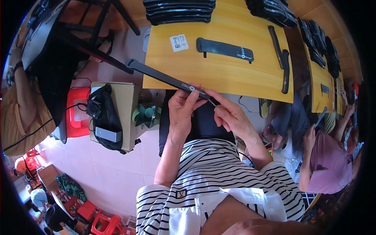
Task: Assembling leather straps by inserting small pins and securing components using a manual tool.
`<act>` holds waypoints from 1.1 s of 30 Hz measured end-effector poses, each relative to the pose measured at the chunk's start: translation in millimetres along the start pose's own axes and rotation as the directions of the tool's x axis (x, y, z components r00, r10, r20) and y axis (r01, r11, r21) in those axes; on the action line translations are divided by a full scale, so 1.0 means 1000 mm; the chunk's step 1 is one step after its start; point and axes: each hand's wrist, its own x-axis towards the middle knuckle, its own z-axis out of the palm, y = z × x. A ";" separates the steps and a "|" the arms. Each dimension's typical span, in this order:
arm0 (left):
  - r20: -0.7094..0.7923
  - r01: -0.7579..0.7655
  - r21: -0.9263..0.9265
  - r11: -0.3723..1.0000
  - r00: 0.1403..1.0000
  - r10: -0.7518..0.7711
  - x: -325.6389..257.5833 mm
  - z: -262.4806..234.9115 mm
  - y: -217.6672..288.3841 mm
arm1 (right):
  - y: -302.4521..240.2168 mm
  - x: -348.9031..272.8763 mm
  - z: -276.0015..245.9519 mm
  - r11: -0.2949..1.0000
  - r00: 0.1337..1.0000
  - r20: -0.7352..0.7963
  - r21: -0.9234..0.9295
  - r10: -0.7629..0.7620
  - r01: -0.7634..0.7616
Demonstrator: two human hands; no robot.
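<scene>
A long black strap (160,77) with pale print and a slotted far end slants up to the left, over the table's near edge. My left hand (181,115) is closed around its near end, thumb on top. Close beside that end, my right hand (234,119) has its fingers curled on a thin metallic tool (212,102), whose tip meets the strap's end; its kind is too small to tell. Beyond my hands a wider dark strap (223,49) lies flat on the yellow table (168,66). Two narrow black straps (276,43) lie at the right.
Stacks of black straps (180,11) stand at the table's far side, near a white printed label (179,42). A cardboard box (129,102) with a black bag (105,111) and a red stool (76,117) are to the left. Another person (327,162) sits at the right.
</scene>
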 end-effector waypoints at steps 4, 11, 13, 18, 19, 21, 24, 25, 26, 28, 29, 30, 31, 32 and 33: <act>-0.005 -0.013 0.000 1.000 1.000 0.013 -0.001 0.000 0.000 | 0.001 0.001 -0.001 0.997 1.000 0.017 0.074 0.012 -0.014; -0.026 -0.048 0.053 0.997 0.998 0.050 -0.004 0.008 0.003 | 0.004 0.002 -0.003 0.994 0.999 0.031 0.100 0.031 -0.034; -0.075 -0.052 -0.035 0.998 0.996 0.049 -0.005 0.011 0.003 | 0.003 0.003 -0.002 0.994 0.999 0.016 0.104 0.038 -0.039; -0.163 -0.071 0.013 0.997 0.984 0.072 -0.002 0.014 -0.001 | 0.016 0.004 0.010 0.976 0.980 -0.135 -0.181 -0.143 0.118; -0.193 -0.080 0.030 0.996 0.978 0.084 -0.001 0.016 -0.002 | 0.020 0.005 0.011 0.956 0.967 -0.172 -0.260 -0.186 0.137; -0.221 -0.095 0.032 0.995 0.970 0.100 -0.001 0.018 -0.006 | 0.019 0.007 0.013 0.947 0.963 -0.181 -0.288 -0.198 0.141; -0.273 -0.156 0.075 0.985 0.947 0.171 -0.003 0.025 -0.013 | 0.025 0.009 0.013 0.949 0.956 -0.200 -0.274 -0.213 0.154; -0.295 -0.200 0.117 0.973 0.928 0.227 -0.004 0.027 -0.016 | 0.027 0.010 0.014 0.959 0.954 -0.208 -0.232 -0.214 0.165; -0.294 -0.199 0.117 0.973 0.929 0.225 -0.003 0.027 -0.018 | 0.025 0.010 0.014 0.959 0.954 -0.209 -0.232 -0.214 0.164; -0.270 -0.302 0.215 0.929 0.896 0.354 -0.002 0.027 -0.023 | 0.020 0.011 0.017 0.995 0.971 -0.217 -0.013 -0.104 0.104; -0.269 -0.302 0.215 0.929 0.896 0.353 -0.002 0.026 -0.023 | 0.020 0.011 0.016 0.995 0.971 -0.217 -0.013 -0.104 0.104; -0.250 -0.287 0.233 0.929 0.906 0.343 -0.001 0.025 -0.022 | 0.020 0.011 0.014 0.995 0.980 -0.192 0.069 -0.058 0.072; -0.228 -0.272 0.251 0.929 0.916 0.330 -0.001 0.024 -0.020 | 0.021 0.010 0.013 0.988 0.986 -0.165 0.149 -0.012 0.037; -0.225 -0.271 0.250 0.930 0.917 0.328 0.000 0.021 -0.015 | 0.024 0.010 0.010 0.988 0.986 -0.169 0.149 -0.012 0.038; -0.168 -0.178 0.276 0.944 0.959 0.230 0.002 0.017 -0.007 | 0.028 0.012 0.008 0.992 0.980 -0.163 0.026 -0.116 0.122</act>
